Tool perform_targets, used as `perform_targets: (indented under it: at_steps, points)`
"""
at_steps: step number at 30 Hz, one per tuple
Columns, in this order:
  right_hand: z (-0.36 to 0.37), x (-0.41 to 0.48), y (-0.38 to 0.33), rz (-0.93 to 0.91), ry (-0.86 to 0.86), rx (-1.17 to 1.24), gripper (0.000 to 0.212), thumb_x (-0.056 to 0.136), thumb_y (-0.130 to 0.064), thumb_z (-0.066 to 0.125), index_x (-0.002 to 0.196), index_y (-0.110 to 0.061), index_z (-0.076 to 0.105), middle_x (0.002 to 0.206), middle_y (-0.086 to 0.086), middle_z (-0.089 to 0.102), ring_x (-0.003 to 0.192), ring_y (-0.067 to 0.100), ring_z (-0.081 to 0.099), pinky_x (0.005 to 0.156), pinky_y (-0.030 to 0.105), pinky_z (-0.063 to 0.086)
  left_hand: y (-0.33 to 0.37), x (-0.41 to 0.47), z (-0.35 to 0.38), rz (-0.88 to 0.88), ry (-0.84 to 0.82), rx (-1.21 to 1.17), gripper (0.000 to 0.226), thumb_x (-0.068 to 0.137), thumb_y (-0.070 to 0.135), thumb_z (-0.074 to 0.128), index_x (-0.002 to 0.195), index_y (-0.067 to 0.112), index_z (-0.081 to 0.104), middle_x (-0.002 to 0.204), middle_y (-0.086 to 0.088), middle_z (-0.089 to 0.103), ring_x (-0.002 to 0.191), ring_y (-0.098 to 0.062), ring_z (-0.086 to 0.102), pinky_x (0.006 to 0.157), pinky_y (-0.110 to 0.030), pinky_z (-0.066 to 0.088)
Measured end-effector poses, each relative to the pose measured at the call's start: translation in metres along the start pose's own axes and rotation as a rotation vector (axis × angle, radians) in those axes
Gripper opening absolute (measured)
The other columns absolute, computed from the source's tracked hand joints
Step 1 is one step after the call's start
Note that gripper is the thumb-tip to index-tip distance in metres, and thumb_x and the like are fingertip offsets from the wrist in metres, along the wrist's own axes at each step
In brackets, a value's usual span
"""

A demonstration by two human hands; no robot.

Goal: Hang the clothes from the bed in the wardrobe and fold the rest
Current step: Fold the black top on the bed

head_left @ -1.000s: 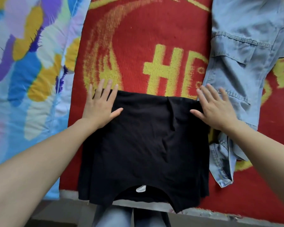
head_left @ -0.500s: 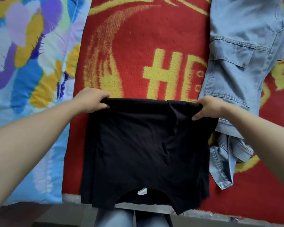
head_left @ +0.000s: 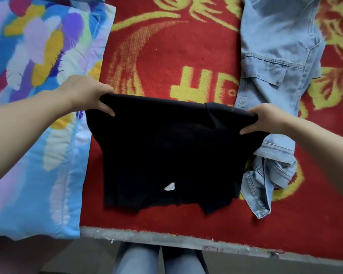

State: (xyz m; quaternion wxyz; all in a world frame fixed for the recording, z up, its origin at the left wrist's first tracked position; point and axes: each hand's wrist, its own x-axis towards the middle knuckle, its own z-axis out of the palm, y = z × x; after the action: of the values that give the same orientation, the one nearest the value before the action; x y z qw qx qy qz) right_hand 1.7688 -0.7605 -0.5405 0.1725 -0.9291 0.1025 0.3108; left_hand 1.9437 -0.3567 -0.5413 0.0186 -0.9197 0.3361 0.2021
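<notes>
A bright quilt (head_left: 38, 119) in blue, yellow and purple strokes covers the left of the bed. At its inner edge the left hand (head_left: 87, 94) grips the far left corner of the black shirt (head_left: 166, 151), with the fingers curled over the fold and the thumb pressed on the near face. The shirt is folded and sits in the middle of the red blanket (head_left: 166, 48), its far edge stretched between both hands and its near hem close to the bed's edge. A small white tag (head_left: 169, 187) shows near that hem. Below the bed's edge stand the person's legs (head_left: 139, 258) in pale jeans. The right hand (head_left: 265, 119) pinches the far right corner of the shirt in the same way, fingers wrapped over and thumb in front. Just beside it a light denim garment (head_left: 275, 76) lies lengthwise on the blanket, and the shirt's right side overlaps it.
</notes>
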Motion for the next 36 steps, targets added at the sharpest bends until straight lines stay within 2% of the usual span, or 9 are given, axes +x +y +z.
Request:
perform_targets:
  at_steps: [4, 8, 12, 15, 20, 27, 30, 33, 36]
  points:
    - [0.002, -0.017, 0.013, 0.081, 0.100, -0.011, 0.017, 0.077, -0.019, 0.076, 0.079, -0.006, 0.066, 0.065, 0.009, 0.055, 0.067, 0.026, 0.053, 0.060, 0.030, 0.037, -0.001, -0.012, -0.002, 0.047, 0.034, 0.004, 0.038, 0.071, 0.041, 0.077, 0.063, 0.024, 0.044, 0.054, 0.009, 0.038, 0.063, -0.023, 0.043, 0.052, -0.028, 0.025]
    - [0.009, -0.024, 0.017, 0.131, 0.312, 0.080, 0.027, 0.082, -0.014, 0.071, 0.065, -0.009, 0.051, 0.057, 0.005, 0.046, 0.068, 0.028, 0.049, 0.058, 0.033, 0.029, -0.008, -0.025, 0.002, -0.012, 0.119, 0.017, 0.025, 0.080, 0.035, 0.071, 0.075, 0.014, 0.058, 0.070, -0.005, 0.053, 0.078, -0.031, 0.057, 0.051, -0.029, 0.021]
    - [0.017, -0.030, 0.009, 0.144, 0.380, -0.012, 0.012, 0.086, -0.018, 0.065, 0.087, -0.007, 0.064, 0.076, 0.014, 0.058, 0.082, 0.035, 0.056, 0.061, 0.033, 0.034, -0.009, -0.036, 0.008, -0.052, 0.159, 0.032, 0.024, 0.083, 0.033, 0.068, 0.079, 0.011, 0.059, 0.075, -0.004, 0.050, 0.085, -0.032, 0.059, 0.050, -0.028, 0.021]
    - [0.025, -0.046, 0.007, -0.022, 0.521, -0.151, 0.019, 0.085, -0.013, 0.067, 0.103, -0.008, 0.069, 0.088, 0.020, 0.067, 0.083, 0.040, 0.061, 0.058, 0.032, 0.034, 0.002, -0.049, 0.014, 0.001, 0.288, 0.004, 0.020, 0.082, 0.019, 0.071, 0.090, 0.002, 0.066, 0.085, -0.017, 0.059, 0.082, -0.038, 0.062, 0.053, -0.030, 0.030]
    - [0.058, -0.097, 0.016, -0.344, 0.750, -0.336, 0.028, 0.075, -0.009, 0.054, 0.094, 0.001, 0.072, 0.067, 0.019, 0.062, 0.055, 0.036, 0.063, 0.043, 0.034, 0.047, 0.020, -0.112, 0.036, 0.242, 0.567, -0.022, 0.009, 0.082, 0.017, 0.055, 0.087, 0.010, 0.052, 0.079, -0.020, 0.062, 0.052, -0.035, 0.060, 0.041, -0.032, 0.041]
    - [0.146, -0.152, 0.047, -0.595, 0.575, -0.588, 0.041, 0.090, -0.005, 0.033, 0.093, 0.000, 0.074, 0.101, 0.018, 0.070, 0.091, 0.037, 0.068, 0.074, 0.040, 0.053, 0.052, -0.203, 0.139, 0.317, 0.406, 0.017, 0.008, 0.079, 0.004, 0.042, 0.085, 0.009, 0.043, 0.094, -0.012, 0.050, 0.054, -0.031, 0.056, 0.039, -0.034, 0.044]
    - [0.179, -0.160, 0.043, -0.426, 0.402, -0.680, 0.035, 0.072, -0.003, 0.041, 0.082, 0.001, 0.075, 0.100, 0.022, 0.070, 0.092, 0.042, 0.067, 0.068, 0.048, 0.055, 0.068, -0.216, 0.172, 0.158, 0.210, 0.094, 0.029, 0.051, -0.009, 0.060, 0.077, 0.006, 0.056, 0.089, -0.021, 0.061, 0.054, -0.031, 0.053, 0.039, -0.032, 0.041]
    - [0.200, -0.159, 0.024, -0.180, 0.273, -0.613, 0.021, 0.054, 0.007, 0.069, 0.075, 0.008, 0.071, 0.103, 0.031, 0.066, 0.095, 0.047, 0.064, 0.068, 0.056, 0.052, 0.090, -0.218, 0.183, -0.022, 0.006, 0.138, 0.055, 0.018, -0.016, 0.074, 0.069, 0.002, 0.065, 0.097, -0.032, 0.063, 0.064, -0.038, 0.060, 0.050, -0.041, 0.046]
    - [0.214, -0.153, -0.001, -0.140, 0.360, -0.508, 0.039, 0.068, -0.009, 0.042, 0.089, 0.005, 0.072, 0.111, 0.028, 0.064, 0.101, 0.043, 0.063, 0.076, 0.052, 0.053, 0.115, -0.209, 0.180, -0.099, 0.015, 0.117, 0.045, 0.031, 0.003, 0.075, 0.075, 0.005, 0.066, 0.112, -0.027, 0.061, 0.087, -0.038, 0.060, 0.066, -0.046, 0.045]
